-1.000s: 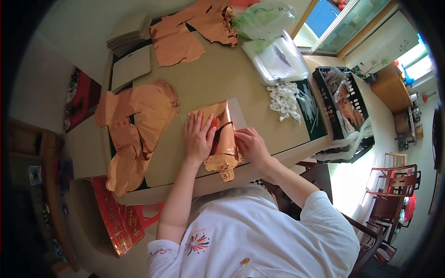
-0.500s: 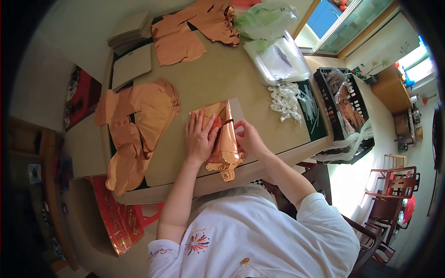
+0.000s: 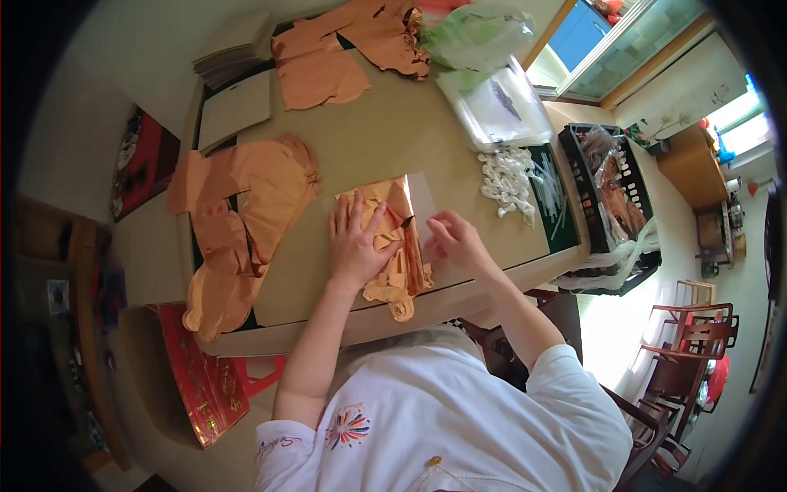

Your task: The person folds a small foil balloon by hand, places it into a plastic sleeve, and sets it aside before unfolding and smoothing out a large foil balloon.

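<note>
A shiny copper-coloured foil balloon (image 3: 397, 266), flat and folded into a narrow bundle, lies at the table's near edge. Its scalloped end with a small tab points toward me. Beneath it a pale card (image 3: 420, 197) shows along the right side. My left hand (image 3: 357, 250) rests on the foil with fingers spread, pressing it down. Just right of the bundle, by the card's edge, is my right hand (image 3: 451, 242) with its fingers curled together; whatever they may hold is hidden.
Flat copper foil balloons lie at left (image 3: 246, 213) and at the back (image 3: 324, 70). Grey cards (image 3: 236, 109) sit back left. Clear plastic bags (image 3: 504, 111), white ribbon bundles (image 3: 506, 184) and clear straws (image 3: 552, 197) lie right, beside a black crate (image 3: 586, 189).
My right hand has moved slightly right, away from the foil. The folded foil's right part has opened out flatter, showing more creased surface. My left hand stays on the foil.
</note>
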Demonstrator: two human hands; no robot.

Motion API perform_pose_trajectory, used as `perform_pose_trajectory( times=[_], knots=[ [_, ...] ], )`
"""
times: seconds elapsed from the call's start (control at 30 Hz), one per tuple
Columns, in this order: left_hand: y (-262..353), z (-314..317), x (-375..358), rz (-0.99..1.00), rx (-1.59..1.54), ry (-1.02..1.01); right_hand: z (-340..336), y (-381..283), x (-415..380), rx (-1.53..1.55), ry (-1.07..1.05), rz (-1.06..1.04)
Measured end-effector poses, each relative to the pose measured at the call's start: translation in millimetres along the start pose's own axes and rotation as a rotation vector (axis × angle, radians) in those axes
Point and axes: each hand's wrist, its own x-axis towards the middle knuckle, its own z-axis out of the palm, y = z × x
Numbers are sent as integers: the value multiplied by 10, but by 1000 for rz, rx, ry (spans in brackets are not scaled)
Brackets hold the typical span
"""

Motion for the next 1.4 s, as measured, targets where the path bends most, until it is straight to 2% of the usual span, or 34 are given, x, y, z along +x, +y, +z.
perform_pose_trajectory(
  times=[0.03, 0.13, 0.23, 0.33, 0.43, 0.53, 0.67, 0.77, 0.87, 0.97, 1.17, 1.4],
  knots=[
    [-8, 12, 0, -2, 1, 0, 39, -24, -6, 58, 86, -57],
    [0, 5, -13, -2, 7, -16, 134, 84, 21, -295, 73, -317],
    [-12, -3, 2, 10, 7, -7, 112, 120, 18, -465, 87, -395],
    [-20, 13, -5, 7, 8, -22, 32, -117, -20, -942, 13, -150],
    [-11, 18, -7, 17, 24, -16, 136, -144, 185, -817, 242, -551],
    [25, -15, -14, 26, 20, -6, 361, -79, 533, -895, 342, -863],
    [-44, 25, -19, 49, -24, 48, 402, 161, 637, -1023, 255, -749],
    [0, -103, 54, -69, -103, -30, 406, 172, 613, -1028, 254, -725],
    [79, -136, 308, -55, -204, -46, 409, 159, 579, -1048, 257, -725],
    [116, 352, 352, -35, -69, 65, 400, 158, 592, -1059, 242, -716],
    [22, 316, 194, -63, 10, -46, 402, 181, 607, -1049, 251, -739],
    [-35, 184, 38, -50, 76, -21, 412, 177, 609, -965, 269, -747]
  ],
)
